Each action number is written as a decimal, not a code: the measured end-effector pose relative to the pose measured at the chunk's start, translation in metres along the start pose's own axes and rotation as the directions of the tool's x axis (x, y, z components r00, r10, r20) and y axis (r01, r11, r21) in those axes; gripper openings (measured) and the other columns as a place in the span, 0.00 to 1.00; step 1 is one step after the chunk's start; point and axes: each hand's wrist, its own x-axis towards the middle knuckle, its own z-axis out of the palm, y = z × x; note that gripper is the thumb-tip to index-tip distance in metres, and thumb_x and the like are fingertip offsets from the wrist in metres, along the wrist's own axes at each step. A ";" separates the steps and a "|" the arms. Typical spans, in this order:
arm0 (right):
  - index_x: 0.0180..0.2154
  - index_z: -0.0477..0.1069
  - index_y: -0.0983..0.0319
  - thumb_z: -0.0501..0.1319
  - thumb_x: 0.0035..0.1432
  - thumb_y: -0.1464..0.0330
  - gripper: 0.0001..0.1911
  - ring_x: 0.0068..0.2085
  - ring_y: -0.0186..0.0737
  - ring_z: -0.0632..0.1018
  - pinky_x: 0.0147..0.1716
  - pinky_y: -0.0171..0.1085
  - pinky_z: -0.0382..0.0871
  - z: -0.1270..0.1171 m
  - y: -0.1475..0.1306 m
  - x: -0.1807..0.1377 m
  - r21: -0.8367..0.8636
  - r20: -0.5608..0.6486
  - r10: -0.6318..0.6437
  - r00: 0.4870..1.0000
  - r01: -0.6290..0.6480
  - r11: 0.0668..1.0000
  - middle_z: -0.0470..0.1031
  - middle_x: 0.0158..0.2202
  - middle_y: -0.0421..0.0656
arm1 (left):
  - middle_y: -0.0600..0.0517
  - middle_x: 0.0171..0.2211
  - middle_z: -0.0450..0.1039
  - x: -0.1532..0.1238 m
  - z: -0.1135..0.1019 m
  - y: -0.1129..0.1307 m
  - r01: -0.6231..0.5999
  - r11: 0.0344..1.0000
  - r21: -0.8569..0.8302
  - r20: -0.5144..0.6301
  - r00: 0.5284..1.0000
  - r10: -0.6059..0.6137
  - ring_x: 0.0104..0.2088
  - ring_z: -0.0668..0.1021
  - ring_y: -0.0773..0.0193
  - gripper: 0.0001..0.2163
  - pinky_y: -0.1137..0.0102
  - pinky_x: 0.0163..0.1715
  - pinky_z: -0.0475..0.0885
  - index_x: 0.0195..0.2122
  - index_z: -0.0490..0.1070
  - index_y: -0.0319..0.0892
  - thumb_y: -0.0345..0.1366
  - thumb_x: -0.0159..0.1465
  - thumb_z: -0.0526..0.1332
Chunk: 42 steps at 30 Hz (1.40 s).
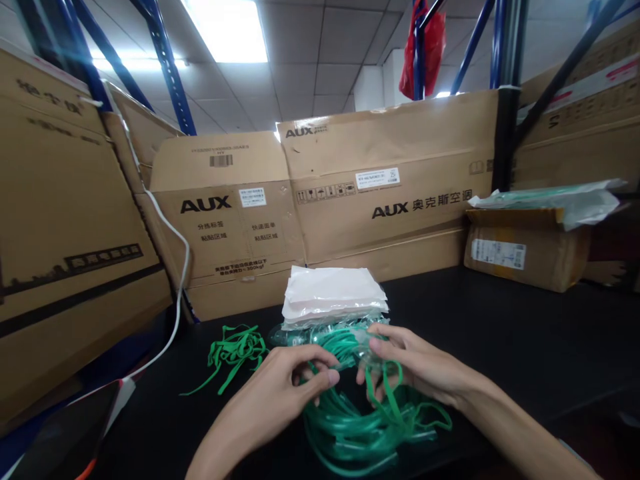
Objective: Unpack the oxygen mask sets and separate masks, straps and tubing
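Both my hands meet over a heap of coiled green tubing (pixel 360 427) on the black table (pixel 500 333). My left hand (pixel 280 393) curls its fingers in a pinch at the tubing's top. My right hand (pixel 415 363) grips a clear plastic mask piece (pixel 363 347) with a green strap looped under its fingers. Just behind the hands lies a stack of white plastic packets (pixel 333 293). A loose bundle of green elastic straps (pixel 235 350) rests to the left of my left hand.
Big AUX cardboard boxes (pixel 380 193) wall the back and left of the table. A smaller carton (pixel 525 247) with plastic-wrapped green items on top sits at the right. A white cable (pixel 183 267) runs down to a dark phone (pixel 65 433) at lower left.
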 end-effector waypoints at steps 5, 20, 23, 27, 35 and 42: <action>0.36 0.67 0.65 0.60 0.66 0.53 0.19 0.26 0.34 0.79 0.29 0.35 0.73 -0.003 0.003 0.003 0.039 -0.053 0.009 0.999 -0.007 0.999 0.79 0.30 0.46 | 0.56 0.31 0.78 -0.001 -0.001 -0.002 -0.038 0.998 -0.044 -0.062 0.997 0.035 0.34 0.78 0.62 0.13 0.70 0.37 0.68 0.42 0.76 0.48 0.49 0.69 0.57; 0.39 0.70 0.65 0.64 0.63 0.55 0.18 0.29 0.37 0.79 0.31 0.36 0.72 0.003 0.001 0.000 -0.048 -0.023 -0.009 1.000 0.008 0.999 0.78 0.30 0.44 | 0.55 0.34 0.79 0.002 0.003 0.005 -0.056 0.998 -0.027 -0.108 0.993 0.052 0.36 0.78 0.59 0.12 0.68 0.38 0.69 0.43 0.75 0.48 0.47 0.69 0.57; 0.39 0.71 0.65 0.67 0.61 0.56 0.18 0.30 0.36 0.79 0.31 0.35 0.70 0.005 -0.002 -0.002 -0.083 -0.035 0.005 0.999 -0.007 0.997 0.78 0.31 0.43 | 0.54 0.35 0.79 0.001 0.002 0.006 -0.053 0.999 -0.006 -0.114 0.992 0.052 0.37 0.79 0.59 0.12 0.68 0.39 0.69 0.44 0.75 0.48 0.47 0.69 0.56; 0.39 0.74 0.64 0.68 0.58 0.55 0.18 0.30 0.36 0.78 0.33 0.37 0.70 0.008 -0.004 -0.004 -0.189 -0.070 0.014 0.997 -0.027 0.982 0.79 0.32 0.42 | 0.55 0.36 0.79 0.001 0.002 0.006 -0.048 0.998 0.050 -0.139 0.989 0.054 0.37 0.78 0.58 0.12 0.67 0.39 0.69 0.44 0.76 0.49 0.46 0.69 0.56; 0.41 0.78 0.61 0.69 0.56 0.53 0.20 0.33 0.40 0.77 0.38 0.41 0.69 0.004 -0.002 -0.002 -0.352 -0.088 0.020 0.996 -0.050 0.935 0.80 0.33 0.42 | 0.55 0.43 0.80 0.002 0.008 0.009 -0.103 0.979 0.177 -0.206 0.968 0.140 0.44 0.79 0.56 0.10 0.65 0.47 0.68 0.43 0.77 0.50 0.44 0.70 0.58; 0.41 0.78 0.62 0.68 0.57 0.52 0.20 0.32 0.40 0.77 0.34 0.38 0.68 0.007 -0.001 -0.002 -0.403 -0.138 0.007 0.990 -0.063 0.913 0.79 0.31 0.41 | 0.54 0.44 0.80 0.007 0.018 0.008 -0.121 0.937 0.329 -0.241 0.948 0.207 0.47 0.77 0.54 0.09 0.58 0.51 0.65 0.44 0.76 0.50 0.40 0.71 0.56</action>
